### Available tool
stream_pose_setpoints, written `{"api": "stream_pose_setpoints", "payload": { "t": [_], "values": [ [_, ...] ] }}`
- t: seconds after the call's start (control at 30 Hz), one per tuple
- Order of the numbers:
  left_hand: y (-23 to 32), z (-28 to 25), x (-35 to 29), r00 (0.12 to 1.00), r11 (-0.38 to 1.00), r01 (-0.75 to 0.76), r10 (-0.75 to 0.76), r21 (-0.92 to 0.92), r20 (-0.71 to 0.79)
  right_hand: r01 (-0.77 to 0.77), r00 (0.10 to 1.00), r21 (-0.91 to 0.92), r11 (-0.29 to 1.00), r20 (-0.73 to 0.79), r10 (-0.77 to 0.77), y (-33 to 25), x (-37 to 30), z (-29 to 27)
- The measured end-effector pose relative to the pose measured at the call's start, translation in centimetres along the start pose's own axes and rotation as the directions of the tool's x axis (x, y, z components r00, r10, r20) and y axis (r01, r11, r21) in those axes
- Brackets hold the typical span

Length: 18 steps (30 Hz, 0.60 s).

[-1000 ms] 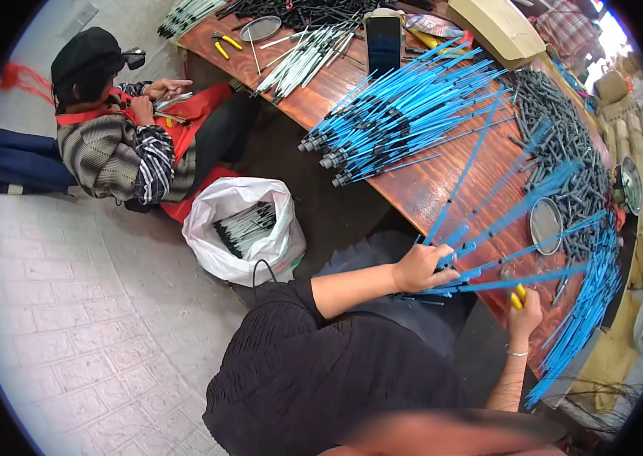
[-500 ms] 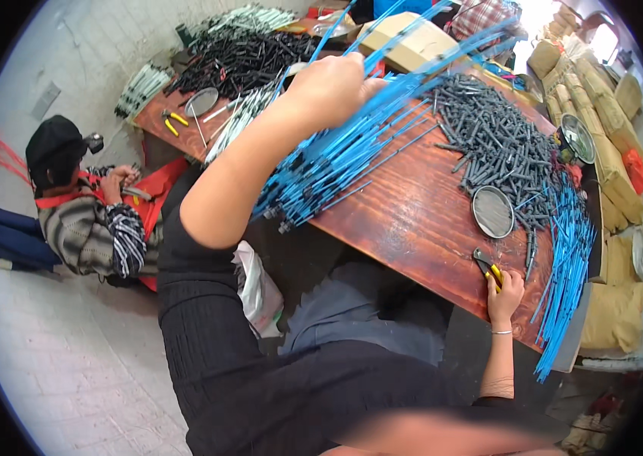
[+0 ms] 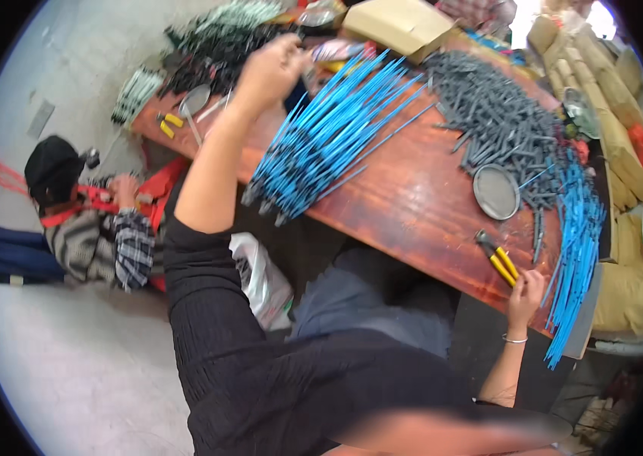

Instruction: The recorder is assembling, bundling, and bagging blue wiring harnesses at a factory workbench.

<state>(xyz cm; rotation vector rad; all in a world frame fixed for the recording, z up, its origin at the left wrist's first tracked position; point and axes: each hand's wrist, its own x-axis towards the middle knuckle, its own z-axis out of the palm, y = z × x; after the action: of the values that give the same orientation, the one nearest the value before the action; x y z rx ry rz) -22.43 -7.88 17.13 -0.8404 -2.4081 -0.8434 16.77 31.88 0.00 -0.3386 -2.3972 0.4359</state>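
Blue rods (image 3: 340, 133), dark-ended, bundled on the reddish wooden surface (image 3: 405, 209), ends toward the near edge. Left hand (image 3: 270, 72) raised up and left of the bundle, visibly apart from it, fingers partly curled; cannot tell if empty. Right hand (image 3: 526, 295) low at the near right edge, fingers closed on the handle ends of yellow-handled pliers (image 3: 493, 248), dark head pointing away toward a round grey dish (image 3: 496, 191). Just right of that hand: second batch of blue rods (image 3: 578, 247), loosely stacked along the right edge. Beyond the dish: big heap of grey pegs (image 3: 492, 114). Far left on the surface: another yellow-handled tool (image 3: 175, 119), untouched. White bag (image 3: 259, 281) below the near edge, partly hidden by the left sleeve. Co-worker (image 3: 90, 224) in black cap seated at left.
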Motion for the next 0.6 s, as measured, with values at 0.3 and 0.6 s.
{"api": "stream_pose_setpoints", "payload": {
  "t": [0.3,0.6],
  "values": [
    [-11.6,-1.0,-23.5,0.429,0.256,0.432,-0.902,-0.865,-0.053,0.036,0.999,0.027,0.999,-0.038,-0.035,0.1,-1.0,0.3],
    [-7.3,9.5,-27.4,0.436,-0.157,0.044,-0.886,-0.987,0.16,-0.039,0.995,-0.003,0.999,-0.087,0.038,-2.1,-3.8,-3.5]
  ]
}}
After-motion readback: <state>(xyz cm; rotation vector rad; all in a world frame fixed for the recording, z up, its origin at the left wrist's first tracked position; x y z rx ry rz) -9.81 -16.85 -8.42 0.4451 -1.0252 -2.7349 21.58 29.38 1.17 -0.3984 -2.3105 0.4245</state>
